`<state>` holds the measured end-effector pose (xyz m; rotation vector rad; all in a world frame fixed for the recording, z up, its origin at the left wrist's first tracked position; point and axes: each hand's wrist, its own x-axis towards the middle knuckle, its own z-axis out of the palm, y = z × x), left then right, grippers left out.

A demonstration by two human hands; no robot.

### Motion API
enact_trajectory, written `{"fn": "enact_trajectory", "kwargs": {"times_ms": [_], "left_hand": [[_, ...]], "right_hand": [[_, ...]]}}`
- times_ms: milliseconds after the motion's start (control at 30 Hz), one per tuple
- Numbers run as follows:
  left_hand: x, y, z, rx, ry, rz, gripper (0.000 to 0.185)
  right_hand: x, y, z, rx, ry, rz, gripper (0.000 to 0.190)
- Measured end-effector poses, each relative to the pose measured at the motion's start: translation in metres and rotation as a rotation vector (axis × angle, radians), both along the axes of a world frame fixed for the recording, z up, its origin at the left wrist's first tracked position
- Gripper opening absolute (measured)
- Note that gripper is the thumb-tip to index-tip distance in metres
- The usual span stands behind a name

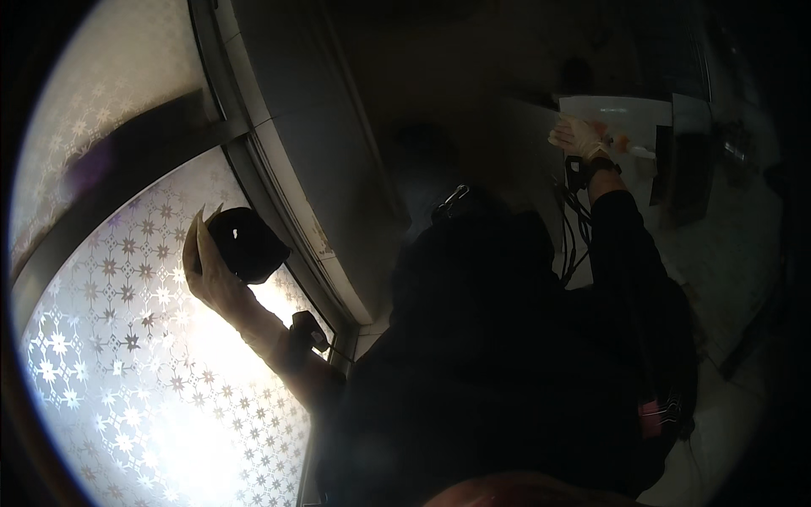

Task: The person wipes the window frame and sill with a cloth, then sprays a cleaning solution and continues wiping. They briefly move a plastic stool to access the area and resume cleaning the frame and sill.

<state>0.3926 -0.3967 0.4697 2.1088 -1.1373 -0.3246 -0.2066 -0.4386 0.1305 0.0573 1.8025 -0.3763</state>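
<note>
My left hand (215, 272), in a pale glove, is raised before a bright patterned window (95, 304). It holds a dark object (247, 244), perhaps a cup, seen nearly as a silhouette with a small bright spot on it. My right hand (576, 136), also gloved, reaches out to the edge of a pale surface (618, 108). Its fingers are spread and it seems to hold nothing. Close beside it on that surface lie small orange things (623, 142) and a whitish item (643, 152), too dim to name. Both wrists wear dark bands with box-like devices.
A metal window frame (228, 136) and a tiled sill (272, 139) run along the left. Dark cables (570, 234) hang below my right wrist. Right of the pale surface stands a dark box-like thing (690, 165). Much of the room is in deep shadow.
</note>
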Motion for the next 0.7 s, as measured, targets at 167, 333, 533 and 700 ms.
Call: {"fn": "enact_trajectory", "kwargs": {"times_ms": [167, 333, 533, 700], "left_hand": [[-0.007, -0.015, 0.014, -0.182, 0.332, -0.060, 0.038], [-0.022, -0.026, 0.045, -0.333, 0.595, -0.184, 0.039], [0.010, -0.008, 0.068, -0.302, 0.408, -0.137, 0.042], [0.026, 0.005, 0.080, -0.304, 0.150, -0.061, 0.038]], "right_hand": [[0.170, -0.113, 0.074, -0.450, -0.341, 0.865, 0.060], [0.372, -0.142, 0.194, -1.283, -1.093, 1.009, 0.074], [0.473, -0.103, 0.286, -1.648, -0.424, 0.851, 0.081], [0.500, -0.101, 0.331, -2.086, -0.306, 1.319, 0.053]]}}
